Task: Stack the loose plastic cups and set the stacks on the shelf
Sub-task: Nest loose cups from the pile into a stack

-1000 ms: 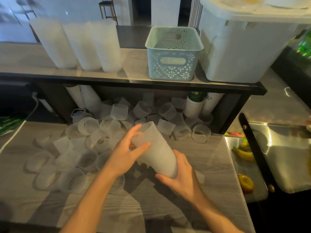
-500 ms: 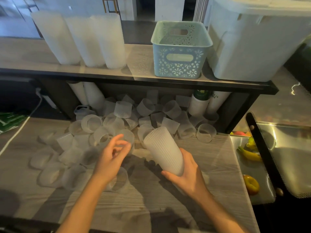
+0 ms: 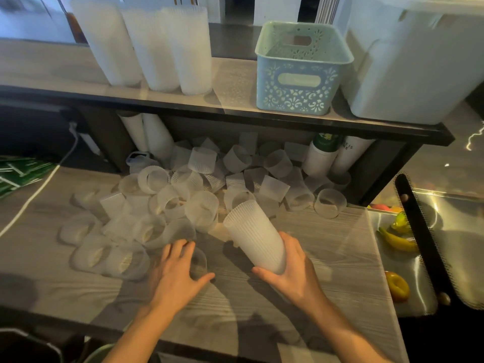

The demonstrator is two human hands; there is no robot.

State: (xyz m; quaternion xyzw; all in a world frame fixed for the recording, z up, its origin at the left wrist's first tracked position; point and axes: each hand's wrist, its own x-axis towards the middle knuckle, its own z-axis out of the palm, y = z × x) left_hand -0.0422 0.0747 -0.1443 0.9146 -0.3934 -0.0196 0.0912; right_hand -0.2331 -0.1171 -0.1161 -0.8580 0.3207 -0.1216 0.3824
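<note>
While the head view looks down over a wood-grain surface, the parts read as follows.

Right hand: the right hand grips a stack of ribbed cups near its base, fingers closed around it; the stack is tilted, its open mouth pointing up and away toward the loose cups.

Left hand: the left hand lies palm down over a single clear cup on its side on the surface, fingers spread and curved about it, thumb out to the right; whether the grasp is closed cannot be told.

Loose cups: a heap of translucent loose cups lies on the surface, most on their sides, reaching back under the shelf.

Finished stacks: three tall stacks stand upright side by side at the left of the shelf top.

Shelf, other items: a pale blue basket stands to the right of the stacks, and a large white bin just beside it at the far right.

Under the shelf: white tubes lean at the left, and white bottles at the right.

Right margin: a metal tray holds yellow fruit.
</note>
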